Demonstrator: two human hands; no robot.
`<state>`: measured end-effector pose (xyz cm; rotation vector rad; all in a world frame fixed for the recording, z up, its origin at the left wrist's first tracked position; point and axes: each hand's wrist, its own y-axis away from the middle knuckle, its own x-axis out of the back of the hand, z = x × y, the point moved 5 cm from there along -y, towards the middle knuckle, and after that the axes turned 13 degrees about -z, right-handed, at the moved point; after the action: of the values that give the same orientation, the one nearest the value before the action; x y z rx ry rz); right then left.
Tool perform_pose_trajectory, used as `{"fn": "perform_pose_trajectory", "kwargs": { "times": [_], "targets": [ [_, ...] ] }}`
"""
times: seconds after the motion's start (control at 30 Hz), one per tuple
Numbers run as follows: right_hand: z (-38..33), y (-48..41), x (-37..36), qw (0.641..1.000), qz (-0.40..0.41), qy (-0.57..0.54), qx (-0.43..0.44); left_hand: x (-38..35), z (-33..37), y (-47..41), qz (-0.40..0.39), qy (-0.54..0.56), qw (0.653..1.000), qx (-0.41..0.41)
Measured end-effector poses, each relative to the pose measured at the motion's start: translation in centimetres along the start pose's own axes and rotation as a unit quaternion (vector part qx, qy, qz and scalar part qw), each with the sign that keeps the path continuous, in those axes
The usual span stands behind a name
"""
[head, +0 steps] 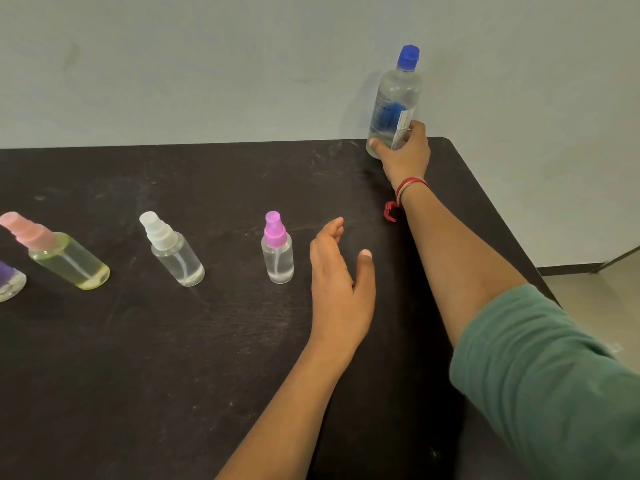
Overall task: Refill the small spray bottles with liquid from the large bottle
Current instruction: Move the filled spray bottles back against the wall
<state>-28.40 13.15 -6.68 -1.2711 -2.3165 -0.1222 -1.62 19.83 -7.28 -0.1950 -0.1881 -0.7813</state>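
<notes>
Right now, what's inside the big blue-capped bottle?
The large bottle looks mostly empty, with clear liquid low at its base. The right hand and the label cover part of it, so the exact level is hidden.

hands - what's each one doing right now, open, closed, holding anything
Left hand: open, holding nothing, beside the purple-capped spray bottle without touching it.
Right hand: closed around the base of the large bottle.

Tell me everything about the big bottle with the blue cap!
The large clear plastic bottle with a blue cap stands upright at the far right of the dark table, near the pale wall. Its cap is on. A blue and white label wraps its lower half. The right hand grips it near the base.
</notes>
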Motion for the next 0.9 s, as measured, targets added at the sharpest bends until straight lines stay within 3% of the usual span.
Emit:
{"fn": "perform_pose_trajectory", "kwargs": {
  "times": [0.3, 0.47, 0.57, 0.7, 0.8, 0.9],
  "targets": [
    [-0.2, 1.3, 0.5, 0.998, -0.009, -0.061, -0.026, -0.1, 0.1, 0.0, 0.010, -0.002, 1.000, -0.030],
    [-0.8, 8.6, 0.6, 0.985, 0.044, -0.157, -0.048, 1.2, 2.2, 1.0, 0.093, -0.028, 0.983, -0.157],
    [-2.2, 15.4, -0.4, 0.988, -0.046, -0.151, -0.007, 1.6, 3.2, 1.9, 0.117, -0.050, 0.966, -0.226],
    [-3.9, 22.1, -2.9, 0.954, -0.214, -0.208, 0.012, 3.1, 3.4, 3.3, 0.130, -0.049, 0.963, -0.229],
    [-5.1, 23.4, -5.0, 0.930, -0.261, -0.256, -0.050, 5.1, 2.9, 4.5, 0.143, -0.044, 0.965, -0.214],
    [-6.9, 24.2, -6.3, 0.938, -0.292, -0.188, -0.008, 7.4, 2.3, 5.8, 0.149, -0.056, 0.965, -0.209]
  ]
}}
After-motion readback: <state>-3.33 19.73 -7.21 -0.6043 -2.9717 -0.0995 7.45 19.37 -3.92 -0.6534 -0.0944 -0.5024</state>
